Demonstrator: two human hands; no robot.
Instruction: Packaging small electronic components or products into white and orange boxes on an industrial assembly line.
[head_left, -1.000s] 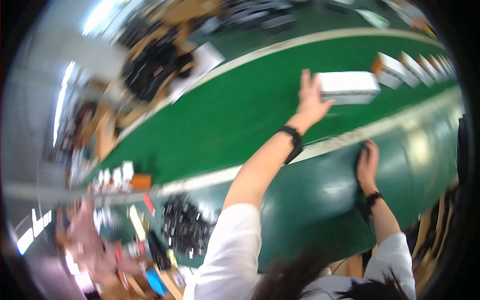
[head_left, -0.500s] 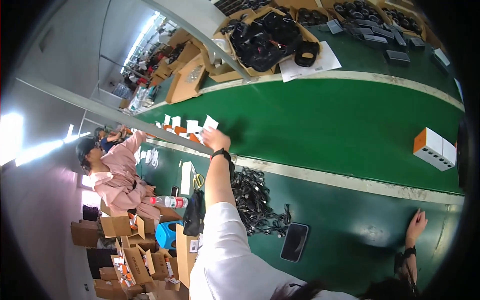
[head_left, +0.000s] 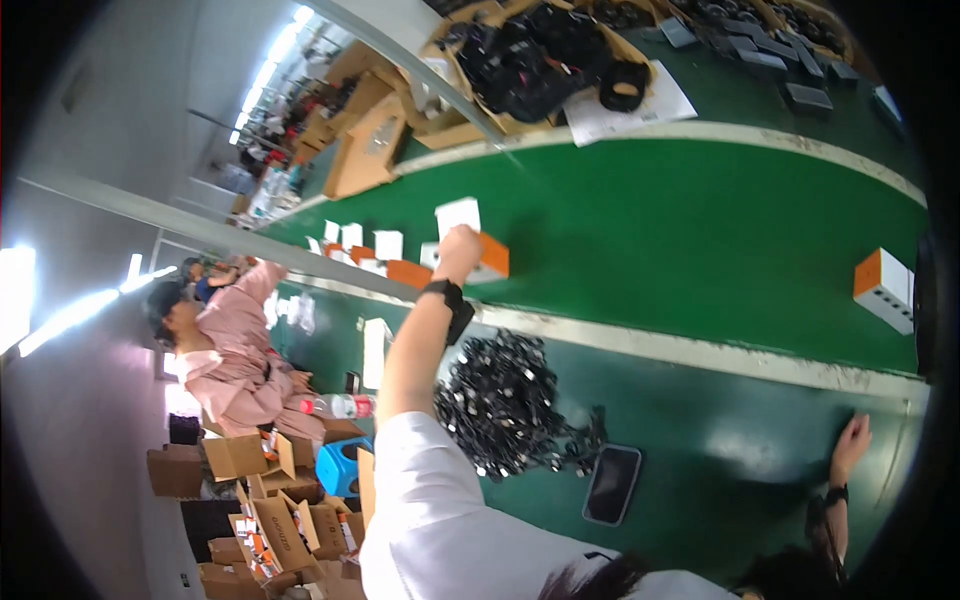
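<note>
My left hand (head_left: 459, 254) reaches over the green belt, its fingers closed on a small orange-and-white box (head_left: 493, 258) whose white flap (head_left: 458, 216) stands up. Part of that box is hidden behind the hand. Just left of it on the belt is a row of similar boxes with raised white flaps (head_left: 388, 245). My right hand (head_left: 851, 444) rests at the far right of the dark green worktop. Its fingers are small and blurred, and nothing shows in them. A heap of black cables (head_left: 500, 400) lies below my left forearm.
A phone (head_left: 612, 485) lies beside the cables. Boxes standing together (head_left: 884, 288) sit at the belt's right end. A slanting metal rail (head_left: 220, 236) crosses at left. A person in pink (head_left: 235, 350) works there, near a bottle (head_left: 340, 406) and cartons (head_left: 280, 530).
My left hand has moved right along the belt, and an orange-and-white box now shows in its grip, apart from the row. My right hand stays on the worktop. The view has shifted slightly.
</note>
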